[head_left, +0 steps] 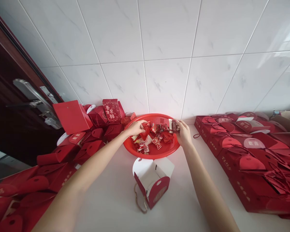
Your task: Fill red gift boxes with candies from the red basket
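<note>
An oval red plastic basket (151, 156) holds a heap of small wrapped candies (157, 141), mostly red and gold. At its left side my left hand (136, 128) reaches over the rim, fingers curled down among the candies. Whatever its fingertips pinch is hidden. Over the right rim, my right hand (184, 132) grips a small dark brown candy packet (176, 126) between thumb and fingers; a pale piece shows beside the packet. In front of the basket stands an open gift box (157, 193), red outside and white inside, with a twisted cord handle hanging on its left.
Rows of closed red gift boxes (234, 161) with cords stand on the white table (181, 199) at right. More red boxes (87, 141) are piled at left, near a dark door with a metal handle (33, 93). A tiled wall (169, 83) rises behind.
</note>
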`<state>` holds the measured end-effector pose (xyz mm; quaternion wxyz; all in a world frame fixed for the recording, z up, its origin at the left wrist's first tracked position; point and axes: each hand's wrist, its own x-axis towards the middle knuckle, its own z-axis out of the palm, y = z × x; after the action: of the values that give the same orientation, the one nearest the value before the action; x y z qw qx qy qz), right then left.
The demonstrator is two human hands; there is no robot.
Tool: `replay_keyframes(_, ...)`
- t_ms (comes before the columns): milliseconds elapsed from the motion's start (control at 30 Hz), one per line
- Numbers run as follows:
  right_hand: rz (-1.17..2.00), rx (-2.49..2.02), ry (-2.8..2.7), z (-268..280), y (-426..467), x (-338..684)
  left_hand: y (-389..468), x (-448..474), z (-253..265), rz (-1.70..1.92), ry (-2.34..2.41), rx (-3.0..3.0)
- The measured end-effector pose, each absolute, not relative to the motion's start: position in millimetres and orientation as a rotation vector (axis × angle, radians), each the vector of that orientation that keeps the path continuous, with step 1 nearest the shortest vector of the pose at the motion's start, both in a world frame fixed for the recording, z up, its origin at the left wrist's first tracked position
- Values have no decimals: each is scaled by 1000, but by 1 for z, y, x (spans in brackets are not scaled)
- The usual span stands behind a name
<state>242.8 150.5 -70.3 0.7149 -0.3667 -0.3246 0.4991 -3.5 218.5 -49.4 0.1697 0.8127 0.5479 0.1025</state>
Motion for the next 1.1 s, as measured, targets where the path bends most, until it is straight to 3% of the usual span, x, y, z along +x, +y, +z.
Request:
replay_keyframes(233, 1117, -799, -691, -70, 149, 242, 207, 6, -44, 355, 1645, 2573)
replay_keyframes(500, 1102, -808, -704, -70, 150, 241, 203, 10, -42, 78, 1461, 2608)
replay_keyframes(700, 1105, -810, -705, -71, 150, 241, 199, 6, -39, -440, 1437, 2409)
replay_keyframes(1100, 1111, -808, -681, -69, 149, 241, 180, 49, -50, -626, 1673, 2467)
